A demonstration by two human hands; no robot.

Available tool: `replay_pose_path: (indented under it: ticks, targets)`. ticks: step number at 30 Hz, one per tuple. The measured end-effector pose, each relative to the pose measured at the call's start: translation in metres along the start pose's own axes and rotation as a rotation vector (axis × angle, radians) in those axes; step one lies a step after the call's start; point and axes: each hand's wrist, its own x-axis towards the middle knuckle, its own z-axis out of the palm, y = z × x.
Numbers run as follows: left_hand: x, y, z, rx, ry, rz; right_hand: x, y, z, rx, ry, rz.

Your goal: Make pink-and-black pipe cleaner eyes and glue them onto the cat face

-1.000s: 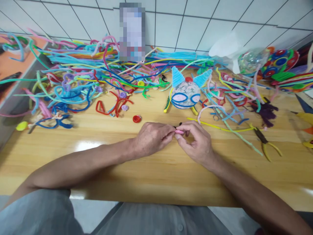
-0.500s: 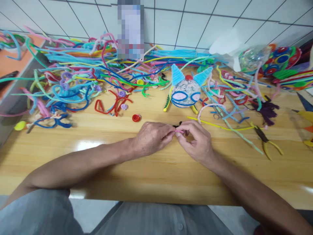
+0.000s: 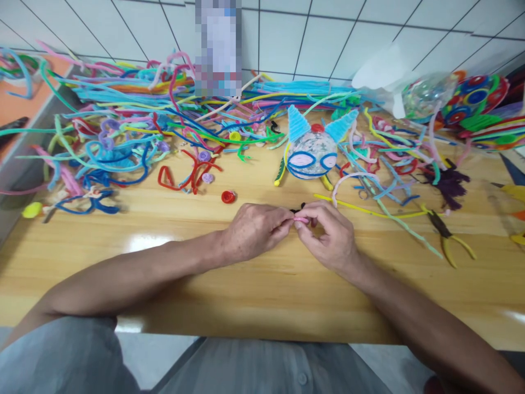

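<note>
Between my two hands is a short pink pipe cleaner, with a bit of black pipe cleaner showing just behind it. My left hand pinches the pink piece's left end between thumb and forefinger. On the other side my right hand grips it, thumb below and fingers curled over. The fingers hide most of both pieces. Beyond the hands stands a clear ball figure with blue pointed ears, blue-ringed pink eyes and yellow legs. A red coil lies left of it.
Loose colourful pipe cleaners are heaped along the back and left of the wooden table. Yellow-handled pliers lie to the right, near a dark purple tuft. Another decorated ball is at the back right, by the tiled wall.
Both hands keep nearly the same place and grip. The pink pipe cleaner looks slightly shifted between the fingers; the view itself has moved a little.
</note>
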Motion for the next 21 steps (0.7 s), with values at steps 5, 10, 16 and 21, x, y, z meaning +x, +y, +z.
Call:
replay_pose_path:
  ticks: [5,10,16,21]
  targets:
    - [-0.0007,-0.0002,0.0007,-0.011,-0.001,-0.009,0.0004,0.0002,-0.0011,-0.01,-0.004,-0.003]
    - [-0.0009,0.0005,0.0004,-0.052,-0.029,-0.049,-0.0004,0.0007,-0.0018,-0.011,-0.012,0.016]
    - [0.0003,0.001,-0.0003,-0.098,-0.02,-0.063,0.0,0.0007,-0.0007,-0.014,-0.007,-0.005]
    - [0.0005,0.0008,-0.0013,-0.108,-0.026,-0.065,-0.0006,-0.0002,0.0001,-0.019,-0.007,0.008]
